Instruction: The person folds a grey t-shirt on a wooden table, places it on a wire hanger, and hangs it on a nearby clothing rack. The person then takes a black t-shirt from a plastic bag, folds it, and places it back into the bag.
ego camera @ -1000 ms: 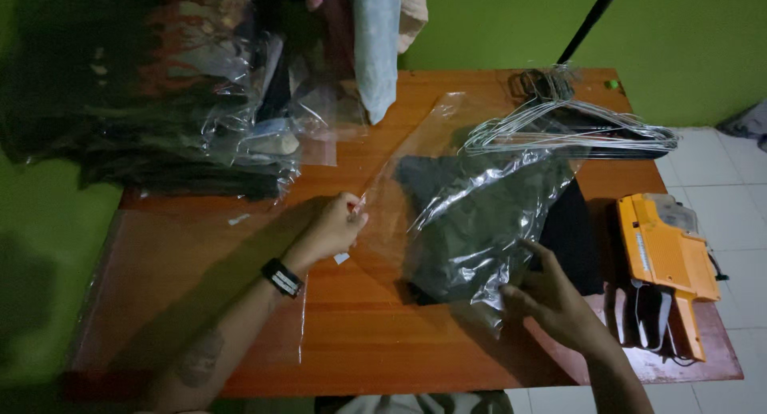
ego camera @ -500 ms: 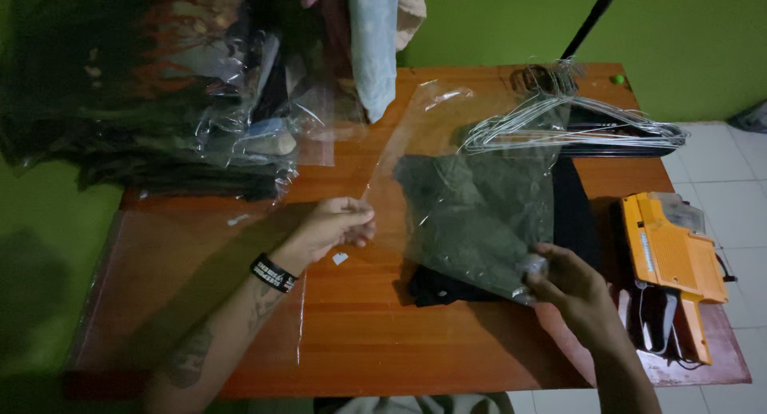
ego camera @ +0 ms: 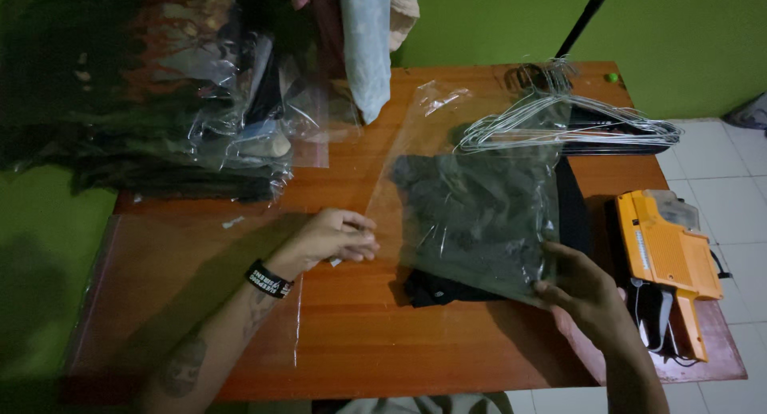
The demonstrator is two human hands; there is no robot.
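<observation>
Left hand [ego camera: 331,238], palm down on the wooden worktop [ego camera: 359,342], fingers curled loosely and pressing the near left edge of a clear plastic bag [ego camera: 447,134]; grip resting on the film rather than clenched around it. Black wristband [ego camera: 269,279] on that wrist. Right hand [ego camera: 583,290] at the near right corner of the same bag, thumb and fingers pinched on the plastic there, grip closed on the bag.

Inside the bag, a folded dark grey-green garment [ego camera: 479,214], lying flat near the middle of the worktop, roughly square, filling the near half of the bag. Long axis of the bag running away from the person, tilted slightly to the right; empty far end with the flap pointing toward the back edge of the worktop, closed near end toward the person. Beneath the bag, a folded black garment [ego camera: 435,290] showing at the near left corner and along the right side.

Just beyond the far end of the bag, a bundle of wire hangers [ego camera: 575,122], hooks pointing to the back. To the right, near the right hand, an orange price-label gun [ego camera: 663,254], handle toward the person. On the far left, a stack of bagged garments [ego camera: 176,118]. Hanging cloth [ego camera: 363,38] above the back edge.
</observation>
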